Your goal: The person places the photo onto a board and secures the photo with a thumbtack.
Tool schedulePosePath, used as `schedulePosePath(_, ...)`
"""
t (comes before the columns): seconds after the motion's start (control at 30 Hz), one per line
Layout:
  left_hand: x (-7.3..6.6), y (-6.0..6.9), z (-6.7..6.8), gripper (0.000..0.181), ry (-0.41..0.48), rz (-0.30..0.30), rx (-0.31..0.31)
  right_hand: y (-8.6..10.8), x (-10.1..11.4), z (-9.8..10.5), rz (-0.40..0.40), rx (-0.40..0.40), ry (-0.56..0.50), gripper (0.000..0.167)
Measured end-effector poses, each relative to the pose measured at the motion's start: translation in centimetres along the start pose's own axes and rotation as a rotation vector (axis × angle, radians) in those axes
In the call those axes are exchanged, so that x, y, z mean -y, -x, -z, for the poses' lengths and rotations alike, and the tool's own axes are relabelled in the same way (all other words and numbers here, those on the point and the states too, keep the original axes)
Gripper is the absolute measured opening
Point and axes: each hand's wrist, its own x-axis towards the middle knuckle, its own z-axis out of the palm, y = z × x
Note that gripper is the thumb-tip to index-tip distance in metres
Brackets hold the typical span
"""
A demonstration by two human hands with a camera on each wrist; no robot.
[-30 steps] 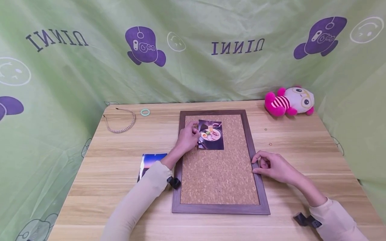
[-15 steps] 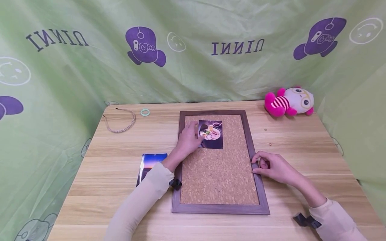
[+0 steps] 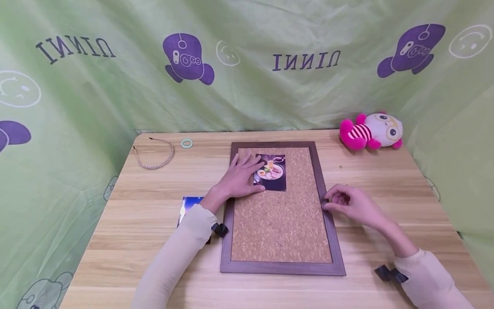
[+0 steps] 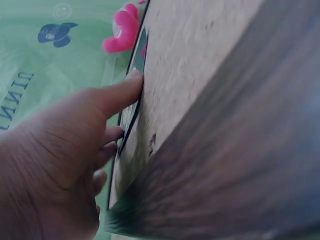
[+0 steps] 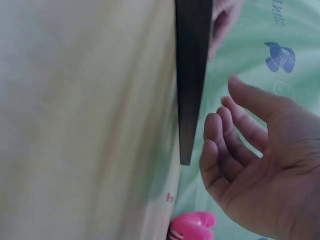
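Note:
A photo of a bowl of noodles (image 3: 273, 174) lies on the upper part of a cork board (image 3: 281, 231) with a dark wooden frame. Fingers spread, my left hand (image 3: 237, 177) rests at the photo's left side, its fingertips and thumb touching it. Seen edge-on in the left wrist view, the photo (image 4: 134, 112) has the thumb on its near edge. My right hand (image 3: 355, 206) hovers by the board's right side, fingers loosely curled around nothing. The right wrist view shows a gap between that hand (image 5: 260, 155) and the frame (image 5: 190, 90).
Another photo (image 3: 190, 204), blue at its top, lies left of the board, partly hidden by my left arm. At the back left are a headband (image 3: 156, 166) and a mint-green ring (image 3: 187, 143). A pink-and-white plush toy (image 3: 371, 131) lies at the back right.
My left fingers have spread out across the photo's left side after being bunched at its edge. The right hand has risen slightly away along the frame. Board and photo stay nearly in place.

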Motion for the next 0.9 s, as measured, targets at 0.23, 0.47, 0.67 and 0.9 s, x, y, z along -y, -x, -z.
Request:
schedulePosePath(0.23,-0.2,0.3,-0.5,0.091,0.027,0.011,0.014,-1.7,-1.2,2.0,-0.1,-0.19,-0.033,0.017)
schedulePosePath(0.47,-0.6,0.8,-0.5,0.089,0.042,0.027,0.025,-2.7,-2.9,3.9,-0.224,-0.284,0.005,0.016)
schedulePosePath(0.67,-0.6,0.9,-0.6,0.089,0.075,0.029,0.014,-3.1,-3.9,5.1,-0.322,-0.262,0.008,0.019)
schedulePosePath(0.9,-0.3,1.0,-1.0,0.088,0.098,0.009,-0.012,-2.7,-5.3,5.1,-0.351,-0.086,-0.015,0.03)
